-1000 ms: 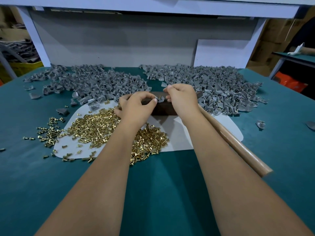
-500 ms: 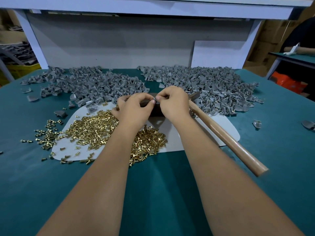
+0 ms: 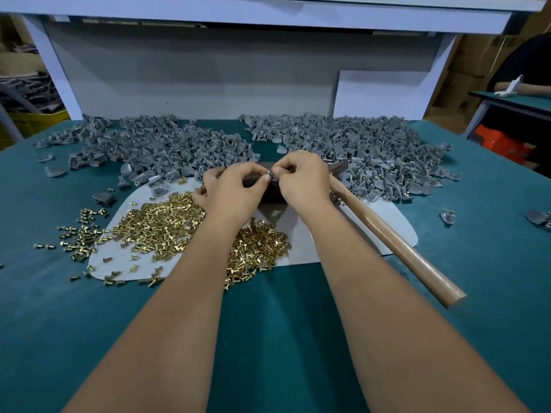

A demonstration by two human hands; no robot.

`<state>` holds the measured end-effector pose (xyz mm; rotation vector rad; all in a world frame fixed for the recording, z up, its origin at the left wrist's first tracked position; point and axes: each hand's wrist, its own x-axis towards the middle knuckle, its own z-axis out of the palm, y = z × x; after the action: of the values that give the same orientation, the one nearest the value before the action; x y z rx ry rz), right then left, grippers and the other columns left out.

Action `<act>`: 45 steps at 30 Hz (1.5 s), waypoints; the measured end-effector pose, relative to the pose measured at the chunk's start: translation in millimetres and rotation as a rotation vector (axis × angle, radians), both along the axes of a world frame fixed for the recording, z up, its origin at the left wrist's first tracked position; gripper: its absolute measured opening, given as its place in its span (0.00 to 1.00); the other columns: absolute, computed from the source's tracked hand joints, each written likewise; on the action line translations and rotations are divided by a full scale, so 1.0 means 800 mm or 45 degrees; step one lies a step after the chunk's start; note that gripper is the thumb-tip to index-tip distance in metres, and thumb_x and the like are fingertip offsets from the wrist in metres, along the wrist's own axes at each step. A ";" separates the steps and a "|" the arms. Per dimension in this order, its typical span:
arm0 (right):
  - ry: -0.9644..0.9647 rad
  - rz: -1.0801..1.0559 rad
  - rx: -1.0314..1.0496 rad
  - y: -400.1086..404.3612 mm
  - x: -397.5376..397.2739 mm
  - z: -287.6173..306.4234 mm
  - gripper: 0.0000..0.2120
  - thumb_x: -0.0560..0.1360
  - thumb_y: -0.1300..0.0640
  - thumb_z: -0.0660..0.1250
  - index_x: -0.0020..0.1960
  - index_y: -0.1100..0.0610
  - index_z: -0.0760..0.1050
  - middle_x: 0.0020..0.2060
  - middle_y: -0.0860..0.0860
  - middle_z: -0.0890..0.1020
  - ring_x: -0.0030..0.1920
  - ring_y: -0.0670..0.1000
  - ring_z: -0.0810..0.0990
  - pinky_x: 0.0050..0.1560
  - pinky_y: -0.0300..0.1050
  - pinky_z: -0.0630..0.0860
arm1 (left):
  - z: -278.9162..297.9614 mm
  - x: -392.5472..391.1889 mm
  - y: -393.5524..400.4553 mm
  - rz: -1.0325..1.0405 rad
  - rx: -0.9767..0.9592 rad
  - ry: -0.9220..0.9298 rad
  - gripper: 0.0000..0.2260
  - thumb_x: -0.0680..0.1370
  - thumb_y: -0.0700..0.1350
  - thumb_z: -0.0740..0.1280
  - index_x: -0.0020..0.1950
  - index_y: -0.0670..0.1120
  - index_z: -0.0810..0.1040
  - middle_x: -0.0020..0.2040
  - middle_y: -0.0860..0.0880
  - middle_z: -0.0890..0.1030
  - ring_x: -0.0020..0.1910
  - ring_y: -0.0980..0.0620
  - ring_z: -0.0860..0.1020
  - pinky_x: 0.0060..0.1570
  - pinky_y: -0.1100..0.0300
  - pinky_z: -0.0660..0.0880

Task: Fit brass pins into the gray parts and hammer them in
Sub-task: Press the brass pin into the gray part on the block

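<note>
Two bare arms reach out from the near edge over the green table (image 3: 89,338), and I see them from above. A white mat (image 3: 298,239) lies past the bare green part. On its left side sits a big heap of brass pins (image 3: 161,228), and some pins have spilled off the mat to the left. The left arm crosses over that heap.

Just beyond the pins, both hands meet over a dark block (image 3: 268,193) that stands on the mat. My left hand (image 3: 235,189) has its fingers curled, and its thumb and first finger pinch a small gray part (image 3: 269,173) on top of the block. My right hand (image 3: 304,180) is curled too, and its fingertips pinch the same small piece from the right side. The piece is tiny and mostly hidden, so I cannot tell if a pin is in it.

A hammer with a long wooden handle (image 3: 396,245) lies on the right. Its handle points toward the near right, and its dark head is tucked behind the right hand. I cannot tell if the hand touches it.

Farther away are two wide piles of gray parts, one pile on the left (image 3: 155,144) and one pile on the right (image 3: 357,147). A few loose gray parts lie apart at the table's sides. Behind the piles stands a white back wall (image 3: 193,81) under a shelf.
</note>
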<state>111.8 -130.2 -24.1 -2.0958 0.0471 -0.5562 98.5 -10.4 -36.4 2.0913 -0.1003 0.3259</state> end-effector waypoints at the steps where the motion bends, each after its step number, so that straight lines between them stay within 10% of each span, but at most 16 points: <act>1: -0.002 -0.004 0.005 0.000 0.000 0.000 0.12 0.73 0.62 0.69 0.34 0.50 0.78 0.41 0.46 0.80 0.43 0.48 0.77 0.43 0.40 0.70 | 0.000 0.000 0.000 0.010 0.003 -0.001 0.09 0.78 0.52 0.68 0.39 0.64 0.76 0.54 0.58 0.80 0.70 0.47 0.66 0.71 0.41 0.62; 23: -0.014 0.039 -0.111 -0.004 -0.004 0.002 0.06 0.74 0.59 0.69 0.42 0.55 0.84 0.41 0.48 0.81 0.42 0.47 0.77 0.43 0.40 0.71 | 0.001 -0.001 -0.004 0.037 -0.007 0.026 0.08 0.79 0.53 0.67 0.40 0.64 0.77 0.53 0.60 0.79 0.70 0.48 0.65 0.70 0.40 0.60; 31: 0.074 -0.068 0.238 -0.026 -0.018 0.036 0.10 0.76 0.58 0.63 0.40 0.55 0.82 0.40 0.52 0.84 0.44 0.57 0.81 0.51 0.57 0.78 | 0.003 -0.007 -0.005 0.090 0.030 0.035 0.04 0.79 0.54 0.67 0.44 0.62 0.78 0.45 0.72 0.64 0.70 0.51 0.57 0.71 0.39 0.51; 35: 0.111 -0.326 -0.119 -0.061 -0.032 0.043 0.11 0.72 0.58 0.60 0.31 0.57 0.70 0.29 0.52 0.78 0.33 0.59 0.76 0.32 0.44 0.70 | 0.005 -0.009 -0.007 0.106 0.008 0.056 0.04 0.79 0.54 0.67 0.44 0.62 0.78 0.44 0.71 0.58 0.69 0.49 0.58 0.72 0.41 0.50; 40: 0.612 -0.474 -0.746 -0.086 -0.055 0.030 0.18 0.76 0.43 0.60 0.36 0.55 0.65 0.35 0.52 0.71 0.41 0.56 0.71 0.38 0.45 0.65 | 0.006 -0.011 -0.009 0.106 -0.016 0.054 0.09 0.78 0.54 0.67 0.39 0.63 0.76 0.43 0.71 0.55 0.68 0.48 0.58 0.72 0.43 0.52; 45: 0.611 -0.402 -0.821 -0.085 -0.067 0.014 0.07 0.77 0.52 0.63 0.45 0.54 0.67 0.32 0.50 0.67 0.41 0.57 0.71 0.38 0.45 0.65 | -0.001 -0.008 -0.008 0.106 -0.009 0.006 0.08 0.77 0.56 0.69 0.37 0.63 0.77 0.43 0.71 0.56 0.58 0.55 0.56 0.70 0.42 0.55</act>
<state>58.2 -198.5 -12.6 -2.8416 0.5437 -0.2481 91.9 -16.8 -36.9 2.0929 -0.0097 0.3712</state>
